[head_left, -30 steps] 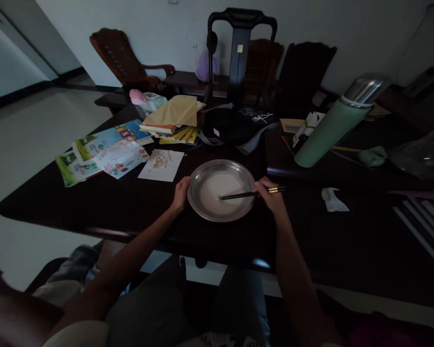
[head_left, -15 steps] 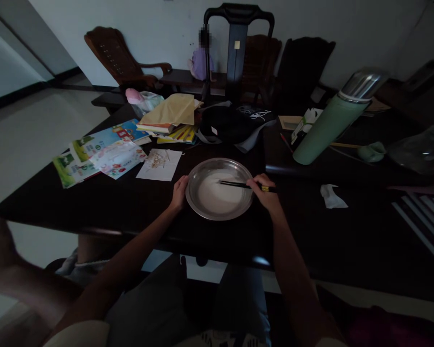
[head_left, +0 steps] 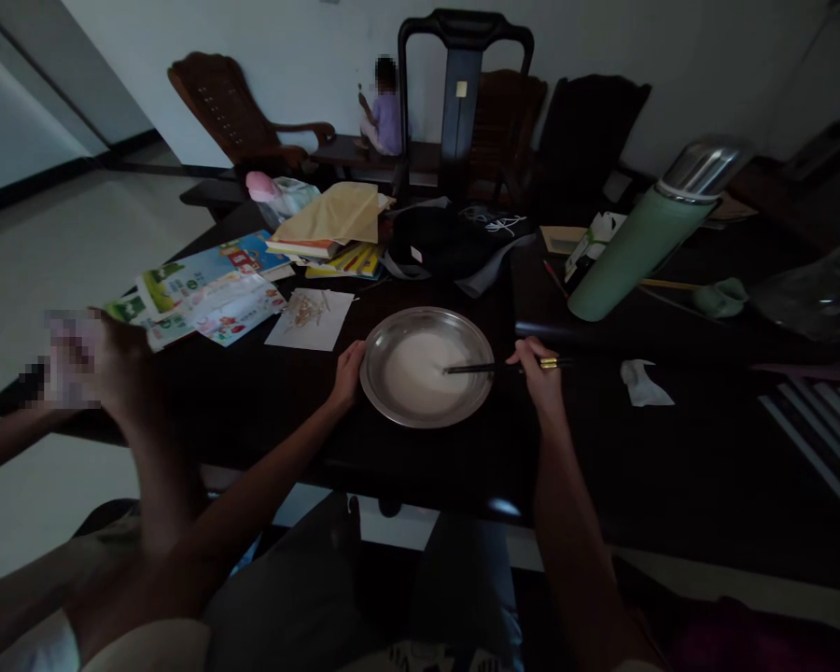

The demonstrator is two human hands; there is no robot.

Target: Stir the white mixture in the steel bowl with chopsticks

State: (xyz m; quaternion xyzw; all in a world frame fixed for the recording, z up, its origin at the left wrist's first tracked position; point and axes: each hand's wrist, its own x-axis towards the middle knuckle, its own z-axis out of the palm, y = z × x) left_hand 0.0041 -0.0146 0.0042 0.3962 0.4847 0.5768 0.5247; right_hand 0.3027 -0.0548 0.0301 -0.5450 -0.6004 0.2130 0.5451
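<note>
From my distant post I look at a wide, shallow metal dish (head_left: 427, 423) on the dark counter (head_left: 420, 467), at the near middle of the scene, with a pale mixture (head_left: 420, 381) inside; whether liquid or thin paste, I cannot tell. The fingers of my left hand (head_left: 350, 371) are clamped on its left rim, and those of my right hand (head_left: 538, 366) are closed around the black chopsticks (head_left: 476, 369), just beside the right rim, with the tips at the mixture. The dish, I judge, is stiff and rather light by itself, but its content adds a weight that may move, so a tilt could spill it. The smooth metal may become slippery when wet; therefore I prefer the rim, and for any lifting, two opposite sides of it. The chopsticks seem light, stiff and smooth; I would hold them near the gold band (head_left: 550, 363), away from the wet end.
</note>
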